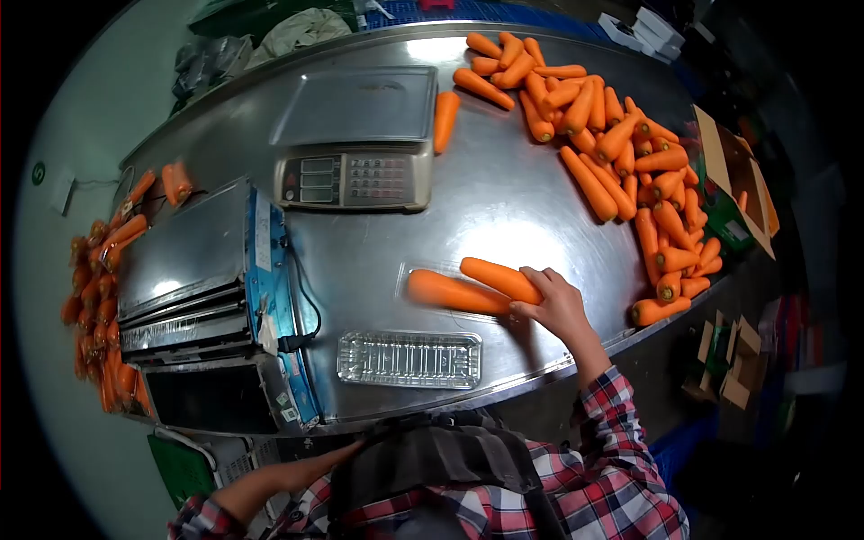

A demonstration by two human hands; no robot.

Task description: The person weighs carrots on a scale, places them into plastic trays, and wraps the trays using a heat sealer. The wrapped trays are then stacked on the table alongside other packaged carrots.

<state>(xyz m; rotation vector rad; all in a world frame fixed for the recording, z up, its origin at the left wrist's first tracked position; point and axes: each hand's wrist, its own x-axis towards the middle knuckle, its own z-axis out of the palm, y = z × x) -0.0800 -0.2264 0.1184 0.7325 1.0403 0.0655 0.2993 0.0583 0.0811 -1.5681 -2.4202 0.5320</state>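
One hand on the carrots: our right hand [560, 308] has its fingers closed around the broad end of the upper carrot [498, 277], the thumb at the end of the lower carrot [454, 292]; we cannot tell whether that one is gripped too.
Under the carrots: what looks like a clear tray [404, 281], mostly covered.
Empty clear tray: just nearer us [409, 359], by the near edge of the surface [504, 193].
Left forearm: ours [292, 472] reaches inward below the near edge; its hand is hidden, so we cannot tell the state of those fingers.
Blue-sided machine: near left corner [202, 270].
Scale: toward the far edge [355, 175], a single carrot [445, 122] just right of it.
Carrot pile: spread from the far edge along the right edge [621, 144].
Orange bundles: along the left edge [106, 310].
Cardboard box: open, beyond the right edge [720, 171].
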